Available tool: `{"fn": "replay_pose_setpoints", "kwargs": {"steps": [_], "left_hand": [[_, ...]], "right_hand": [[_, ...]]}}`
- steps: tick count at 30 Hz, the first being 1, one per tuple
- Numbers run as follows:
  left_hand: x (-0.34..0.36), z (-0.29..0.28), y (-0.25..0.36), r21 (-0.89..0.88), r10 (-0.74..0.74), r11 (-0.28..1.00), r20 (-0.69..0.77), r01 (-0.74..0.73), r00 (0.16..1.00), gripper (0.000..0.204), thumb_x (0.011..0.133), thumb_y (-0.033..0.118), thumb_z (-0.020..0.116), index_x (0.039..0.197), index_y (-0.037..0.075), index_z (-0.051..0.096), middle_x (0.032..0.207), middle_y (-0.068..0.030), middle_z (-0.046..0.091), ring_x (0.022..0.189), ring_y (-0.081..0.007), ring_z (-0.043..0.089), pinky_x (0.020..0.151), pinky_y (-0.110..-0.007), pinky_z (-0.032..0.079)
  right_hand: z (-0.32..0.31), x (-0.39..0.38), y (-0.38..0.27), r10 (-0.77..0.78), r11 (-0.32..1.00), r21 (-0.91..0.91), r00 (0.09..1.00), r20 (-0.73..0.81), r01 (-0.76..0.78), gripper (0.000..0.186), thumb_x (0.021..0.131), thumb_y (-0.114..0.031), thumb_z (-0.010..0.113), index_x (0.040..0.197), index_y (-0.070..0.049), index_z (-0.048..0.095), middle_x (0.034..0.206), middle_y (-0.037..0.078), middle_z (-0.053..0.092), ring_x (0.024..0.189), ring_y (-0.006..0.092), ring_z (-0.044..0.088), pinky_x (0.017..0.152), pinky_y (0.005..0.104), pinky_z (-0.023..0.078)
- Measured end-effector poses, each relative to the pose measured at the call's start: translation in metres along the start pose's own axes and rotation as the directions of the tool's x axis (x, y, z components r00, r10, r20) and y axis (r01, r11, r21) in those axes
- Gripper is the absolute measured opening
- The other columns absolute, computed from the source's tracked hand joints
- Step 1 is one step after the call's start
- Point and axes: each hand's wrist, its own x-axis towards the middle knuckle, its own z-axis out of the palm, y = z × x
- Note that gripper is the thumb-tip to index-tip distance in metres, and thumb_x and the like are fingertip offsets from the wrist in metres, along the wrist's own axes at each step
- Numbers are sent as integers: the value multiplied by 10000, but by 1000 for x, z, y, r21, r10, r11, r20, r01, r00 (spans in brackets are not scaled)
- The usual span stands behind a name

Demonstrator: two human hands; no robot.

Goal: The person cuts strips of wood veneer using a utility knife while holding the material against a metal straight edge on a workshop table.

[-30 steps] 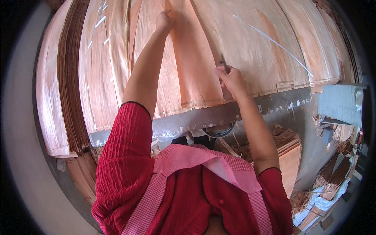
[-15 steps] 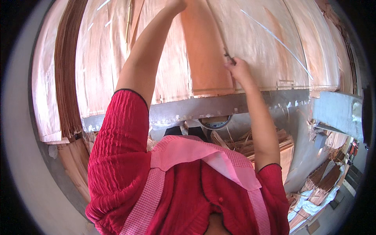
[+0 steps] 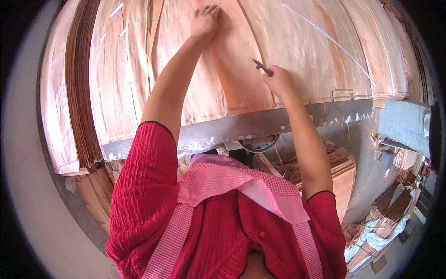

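Thin wood veneer sheets [image 3: 316, 56] cover the work surface, with an orange-toned strip [image 3: 237, 88] in the middle. My left hand [image 3: 206, 21] lies on the veneer at the far middle, fingers extended over the sheet. My right hand [image 3: 278, 81], lower and to the right, grips a dark cutting tool [image 3: 262, 68], too small to identify exactly, whose tip points up-left beside a seam in the sheets. A long white strip [image 3: 329, 43] lies diagonally right of it, and short white pieces [image 3: 116, 10] are at the upper left.
A grey table edge [image 3: 204, 126] runs below the sheets, over a round dish [image 3: 258, 144]. Dark brown veneer [image 3: 79, 69] is stacked at the left. A pale blue board [image 3: 402, 123] sticks out at the right, near veneer scraps [image 3: 388, 211] and stacked sheets [image 3: 344, 195] underneath.
My left hand has come down from the top edge onto the sheet with fingers showing. My right hand, with the tool, has shifted slightly left from half a second ago.
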Motion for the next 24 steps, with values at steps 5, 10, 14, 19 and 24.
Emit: {"fn": "replay_pose_setpoints", "kwargs": {"steps": [5,10,14,19,24], "left_hand": [[-27,-24,26,77,358,932,-56,-353,932,433,845,329,503,1217,109,482,1301,-90,445,1204,-298,393,1011,-404,307],[-89,-68,75,-98,232,971,192,-217,954,708,813,435,540,1340,27,304,1385,-164,307,1280,-344,283,1060,-437,234],[-148,-80,68,-262,533,840,237,-475,812,855,789,570,473,1332,-58,267,1409,-215,227,1322,-368,183,1077,-462,148],[-157,-90,63,-310,542,834,311,-456,781,881,802,600,425,1353,-55,219,1434,-215,163,1341,-375,107,1092,-457,101],[-155,-94,66,-378,565,808,277,-452,777,801,848,527,405,1344,-76,226,1427,-240,162,1332,-403,117,1088,-461,95]], "right_hand": [[9,7,7,45,999,-13,998,-48,-45,254,729,-275,593,874,-68,615,766,155,623,750,323,602,665,400,457],[16,6,12,94,996,1,994,-65,-94,257,718,-267,601,869,-59,612,731,148,620,706,301,604,633,382,447],[15,11,18,76,993,95,993,-85,-68,254,695,-225,633,866,-38,606,729,151,623,697,287,608,630,379,445],[24,16,23,129,989,99,978,-162,-114,273,712,-199,655,879,2,578,818,175,630,754,308,610,669,386,457],[49,10,-22,165,975,210,855,-492,-67,240,827,-237,593,872,-2,566,729,86,613,610,211,590,545,337,445]]}}
